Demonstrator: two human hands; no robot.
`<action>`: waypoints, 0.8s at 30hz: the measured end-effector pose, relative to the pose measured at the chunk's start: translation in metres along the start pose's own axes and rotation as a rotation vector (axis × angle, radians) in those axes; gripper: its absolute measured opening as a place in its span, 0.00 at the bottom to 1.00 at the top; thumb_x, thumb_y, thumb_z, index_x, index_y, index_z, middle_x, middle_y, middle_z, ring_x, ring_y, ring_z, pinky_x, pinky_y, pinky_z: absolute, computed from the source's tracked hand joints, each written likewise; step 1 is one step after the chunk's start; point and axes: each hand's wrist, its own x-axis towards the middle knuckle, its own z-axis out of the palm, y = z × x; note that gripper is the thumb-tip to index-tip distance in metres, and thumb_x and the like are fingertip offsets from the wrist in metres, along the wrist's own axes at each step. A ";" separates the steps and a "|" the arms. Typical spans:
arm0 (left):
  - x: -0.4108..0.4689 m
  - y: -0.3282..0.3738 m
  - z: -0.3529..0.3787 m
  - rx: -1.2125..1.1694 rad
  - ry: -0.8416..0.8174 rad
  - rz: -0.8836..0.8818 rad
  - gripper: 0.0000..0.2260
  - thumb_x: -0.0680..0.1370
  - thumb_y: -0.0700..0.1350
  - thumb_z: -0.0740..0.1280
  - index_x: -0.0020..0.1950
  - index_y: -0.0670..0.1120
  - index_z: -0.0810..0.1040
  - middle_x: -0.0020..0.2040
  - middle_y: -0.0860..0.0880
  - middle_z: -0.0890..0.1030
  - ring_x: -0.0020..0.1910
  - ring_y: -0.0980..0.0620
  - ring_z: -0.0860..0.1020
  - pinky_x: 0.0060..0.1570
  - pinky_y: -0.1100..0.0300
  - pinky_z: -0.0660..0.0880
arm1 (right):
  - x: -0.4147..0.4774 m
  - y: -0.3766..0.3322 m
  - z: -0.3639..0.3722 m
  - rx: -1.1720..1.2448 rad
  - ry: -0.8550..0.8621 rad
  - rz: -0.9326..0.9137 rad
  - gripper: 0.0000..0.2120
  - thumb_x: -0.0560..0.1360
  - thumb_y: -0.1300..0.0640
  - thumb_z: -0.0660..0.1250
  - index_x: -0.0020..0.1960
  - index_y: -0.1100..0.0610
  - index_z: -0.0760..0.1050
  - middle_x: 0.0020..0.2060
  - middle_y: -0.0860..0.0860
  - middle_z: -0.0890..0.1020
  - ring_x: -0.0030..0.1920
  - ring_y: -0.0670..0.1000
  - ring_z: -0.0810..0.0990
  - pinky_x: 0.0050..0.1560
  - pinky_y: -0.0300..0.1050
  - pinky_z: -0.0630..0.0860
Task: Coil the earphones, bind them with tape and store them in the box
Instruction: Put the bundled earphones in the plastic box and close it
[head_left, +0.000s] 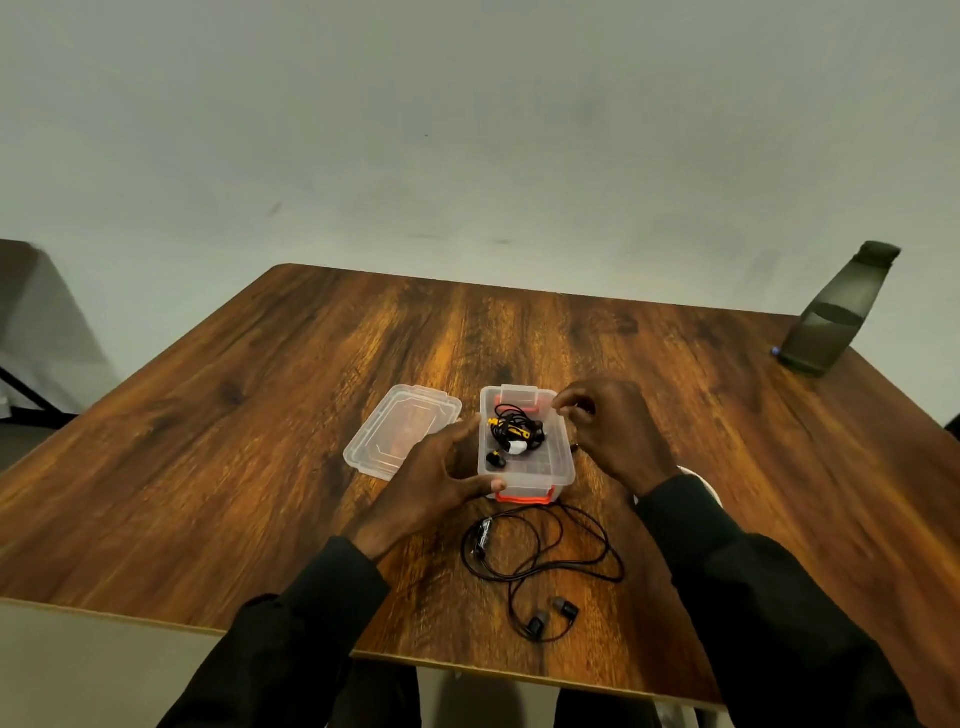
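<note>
Taped earphone coil lies inside the open clear box on the wooden counter.
The left-hand grip holds the box's left wall; the right-hand grip curls over its far-right rim, and I cannot tell if it holds anything. The lid lies just left, loose black earphones lie in front, and a dark bottle stands far right.

Wood-grain table, clear plastic, black cable.
The table shows brown wood grain with a soft sheen; the box and lid are smooth clear plastic, with 2 orange clips; the loose earphones have glossy black cable; the sleeves are matt black cloth.
</note>
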 end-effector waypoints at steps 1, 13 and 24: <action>-0.001 0.000 0.000 0.007 0.010 0.002 0.36 0.73 0.43 0.78 0.78 0.45 0.67 0.74 0.50 0.73 0.69 0.62 0.66 0.54 0.87 0.60 | -0.007 0.000 -0.002 0.012 0.003 0.026 0.07 0.77 0.64 0.71 0.53 0.58 0.85 0.51 0.52 0.87 0.48 0.43 0.83 0.48 0.36 0.80; 0.006 0.002 0.004 0.054 0.055 -0.013 0.33 0.76 0.48 0.75 0.78 0.46 0.68 0.76 0.49 0.72 0.72 0.57 0.68 0.52 0.88 0.60 | -0.056 0.012 0.023 0.247 -0.062 0.212 0.29 0.71 0.61 0.79 0.70 0.56 0.75 0.74 0.51 0.73 0.61 0.45 0.80 0.54 0.33 0.80; -0.019 0.000 0.008 0.033 0.292 0.043 0.23 0.76 0.50 0.76 0.70 0.49 0.78 0.69 0.52 0.80 0.69 0.57 0.75 0.69 0.63 0.70 | -0.044 0.028 0.032 0.174 0.103 0.134 0.29 0.70 0.59 0.80 0.69 0.56 0.76 0.65 0.54 0.80 0.62 0.51 0.81 0.61 0.49 0.81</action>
